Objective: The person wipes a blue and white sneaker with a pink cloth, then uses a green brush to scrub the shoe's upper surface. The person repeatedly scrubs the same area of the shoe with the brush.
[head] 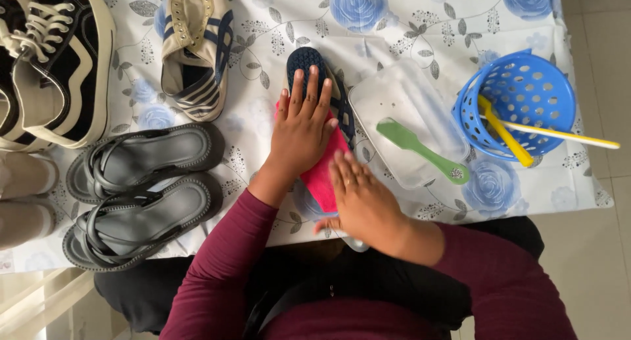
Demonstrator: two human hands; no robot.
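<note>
Pale floor tiles show at the right edge, and most of the view is filled by a table (420, 11) spread with a white cloth printed with blue roses. Near the middle of it lies a navy sandal (309, 61) with a pink footbed, its toe pointing to the far side. The left hand (301, 126) lies flat on the sandal, fingers straight and spread, pressing on it rather than gripping. The right hand (360, 199) rests on the near end of the same sandal, palm down with fingers loosely extended; a small pale thing shows beneath it at the table edge, too hidden to tell what it is or whether it is held. Both sleeves are maroon.

Just right of the sandal sits a clear plastic tray (394, 93), and a green brush (420, 151) lies across it, handle toward the near right. Further right stands a blue perforated basket (516, 100) with a yellow tool (505, 133) inside and a thin white and yellow stick (572, 136) poking out over its right rim.

Left of the hands lies a pair of grey sandals (141, 189), side by side. At the far side, a beige shoe with navy stripes (197, 47) lies open side up. In the far left corner sit black and cream sneakers (56, 64), laces showing
</note>
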